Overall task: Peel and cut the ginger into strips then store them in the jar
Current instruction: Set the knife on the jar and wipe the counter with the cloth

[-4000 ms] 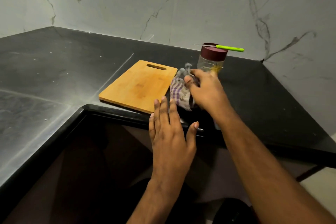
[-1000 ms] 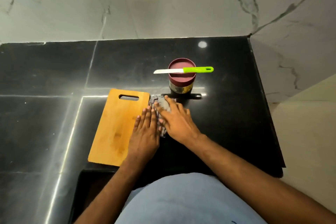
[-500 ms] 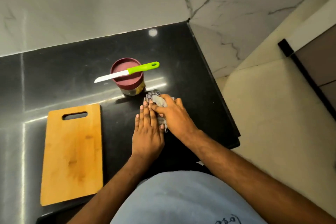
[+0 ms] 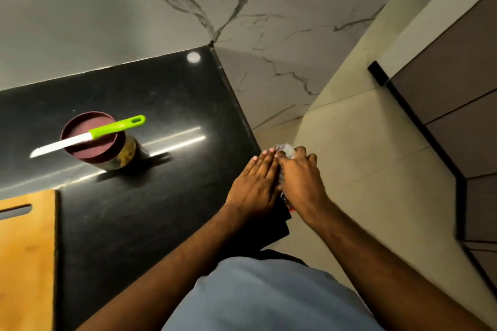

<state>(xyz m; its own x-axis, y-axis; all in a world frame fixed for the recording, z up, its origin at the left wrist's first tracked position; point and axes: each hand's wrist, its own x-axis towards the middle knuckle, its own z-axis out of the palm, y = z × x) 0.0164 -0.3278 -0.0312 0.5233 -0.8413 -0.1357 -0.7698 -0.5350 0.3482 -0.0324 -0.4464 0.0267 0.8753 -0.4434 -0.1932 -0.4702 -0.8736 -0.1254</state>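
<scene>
From the head view, the jar [image 4: 107, 146] stood on the black counter [image 4: 150, 196] at about nine o'clock from the hands, its maroon lid [image 4: 90, 137] on and the green-handled knife [image 4: 88, 136] lying across that lid, while the wooden cutting board [image 4: 27, 258] lay at the frame's eight o'clock edge. At the counter's three o'clock edge the left hand [image 4: 255, 185] lay flat with straight fingers, touching the right hand [image 4: 301, 183], whose fingers curled around a crumpled cloth [image 4: 286, 149]; no ginger could be made out, though yellowish contents showed through the jar's glass
</scene>
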